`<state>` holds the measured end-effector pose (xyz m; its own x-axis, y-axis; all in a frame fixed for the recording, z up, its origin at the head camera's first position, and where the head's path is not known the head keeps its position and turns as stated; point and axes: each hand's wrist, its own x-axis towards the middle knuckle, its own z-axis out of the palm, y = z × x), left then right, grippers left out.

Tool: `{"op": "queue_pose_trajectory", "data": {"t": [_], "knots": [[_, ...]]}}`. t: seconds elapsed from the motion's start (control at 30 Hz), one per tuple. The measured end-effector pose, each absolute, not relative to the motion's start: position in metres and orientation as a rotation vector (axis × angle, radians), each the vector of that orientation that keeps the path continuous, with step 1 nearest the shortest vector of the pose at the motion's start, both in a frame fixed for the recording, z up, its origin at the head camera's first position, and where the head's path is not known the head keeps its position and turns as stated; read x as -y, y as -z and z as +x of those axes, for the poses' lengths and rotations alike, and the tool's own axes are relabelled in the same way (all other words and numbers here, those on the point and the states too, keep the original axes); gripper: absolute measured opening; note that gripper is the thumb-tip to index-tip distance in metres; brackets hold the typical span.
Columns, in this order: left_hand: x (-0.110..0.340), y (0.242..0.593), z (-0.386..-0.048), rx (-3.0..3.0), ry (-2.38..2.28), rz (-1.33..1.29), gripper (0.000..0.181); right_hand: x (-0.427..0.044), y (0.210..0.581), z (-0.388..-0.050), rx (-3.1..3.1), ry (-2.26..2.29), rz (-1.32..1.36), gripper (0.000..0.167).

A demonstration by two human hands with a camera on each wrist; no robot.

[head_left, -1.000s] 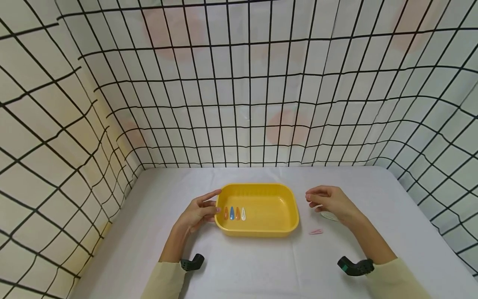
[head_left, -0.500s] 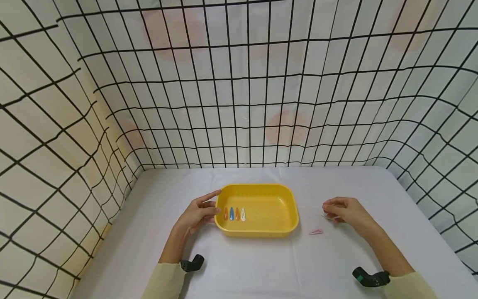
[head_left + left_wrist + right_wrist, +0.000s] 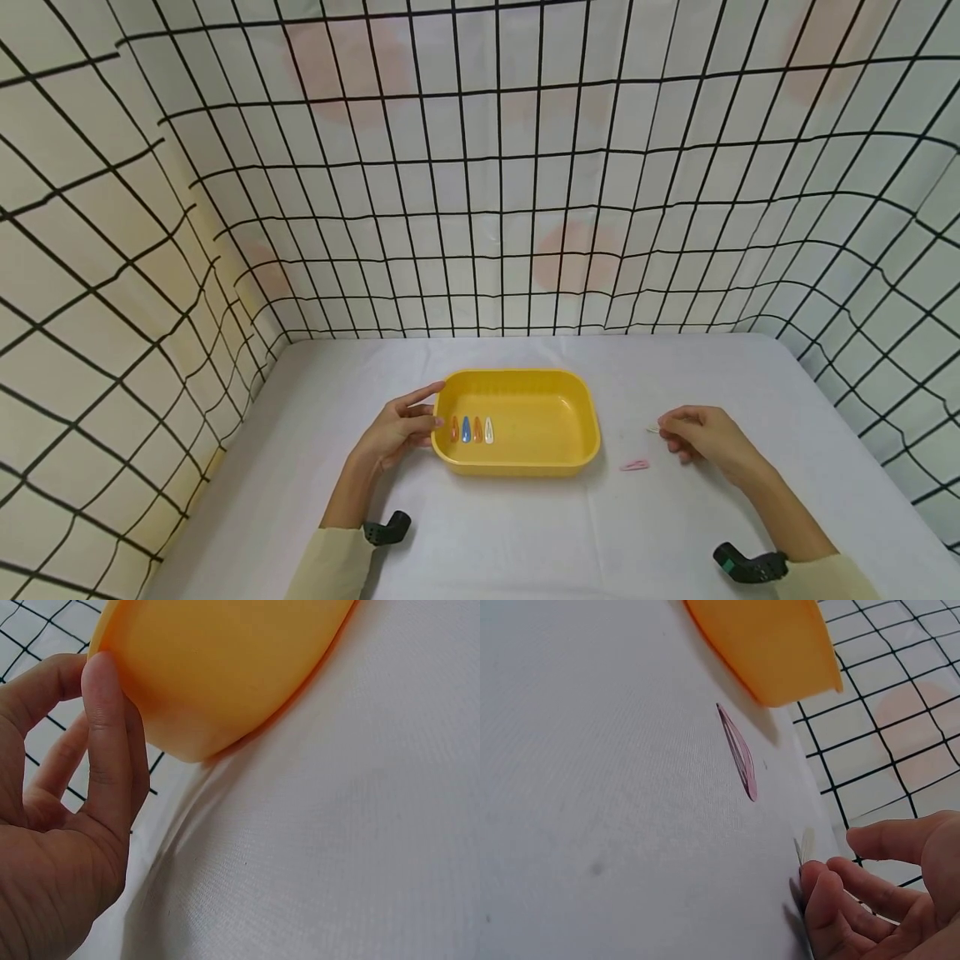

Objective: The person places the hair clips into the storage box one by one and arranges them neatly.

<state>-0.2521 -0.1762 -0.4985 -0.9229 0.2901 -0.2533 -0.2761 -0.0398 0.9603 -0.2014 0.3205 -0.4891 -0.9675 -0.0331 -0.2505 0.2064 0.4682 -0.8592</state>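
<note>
My left hand (image 3: pixel 393 432) grips the left wall of the yellow tray (image 3: pixel 517 468), thumb at its rim; the left wrist view shows the thumb (image 3: pixel 105 742) against the tray's edge. Inside, at the left, a blue clip (image 3: pixel 466 429) lies between two orange clips, with a white clip (image 3: pixel 489 430) at the row's right end. To the right of the tray, my right hand (image 3: pixel 708 437) pinches a pale clip (image 3: pixel 652 430) at its fingertips; this clip (image 3: pixel 808 844) stands out past the fingers in the right wrist view. A pink clip (image 3: pixel 634 465) lies on the cloth between tray and right hand.
A white cloth (image 3: pixel 525 533) covers the table. Behind it and at both sides rise pale walls with a black grid (image 3: pixel 498 208). Each wrist carries a black device, the right one (image 3: pixel 750 564) near the front edge of the head view.
My right hand has moved right and slightly toward me, from above the pale clip to pinching it, its tip now pointing left. The left hand and the tray have stayed put.
</note>
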Motion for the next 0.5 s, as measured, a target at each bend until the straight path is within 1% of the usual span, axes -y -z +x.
{"op": "queue_pose_trajectory", "data": {"t": [0.13, 0.33, 0.5], "knots": [[0.1758, 0.4996, -0.2514, -1.871, -2.01, 0.025, 0.068, -0.3172, 0.4906, -0.206, -2.527, 1.485, 0.173, 0.042], [0.1746, 0.4991, -0.2515, -1.863, -2.012, 0.021, 0.069, -0.317, 0.4938, -0.2063, -2.678, 1.338, 0.229, 0.04], [0.1762, 0.4996, -0.252, -1.852, -2.027, 0.011, 0.069, -0.3166, 0.4939, -0.2095, -2.683, 1.326, 0.222, 0.041]]}}
